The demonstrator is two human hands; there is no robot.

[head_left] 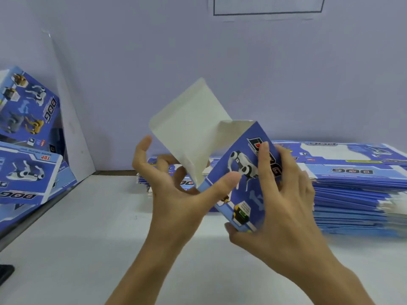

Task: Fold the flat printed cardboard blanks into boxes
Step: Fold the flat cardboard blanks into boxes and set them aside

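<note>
You hold one box [240,172] half formed in the air above the table [88,238]: its body is opened, but the white flap [189,124] at 11 o'clock stands unfolded. Finished boxes [26,128] lie at 9 o'clock, and a thick stack of blanks [352,190] waits at 3 o'clock. Your right hand [284,194] grasps the printed side, thumb under the low corner; your left hand [174,186] presses its thumb on the near edge, fingers spread, loose.

Packing or assembly workstation, small-scale. White tabletop [88,227] against a bare pale wall [286,73]; a thick stack of identical flat printed blanks [352,194] lies along the back. Folded blue toy boxes [28,111] pile up at the left edge.
</note>
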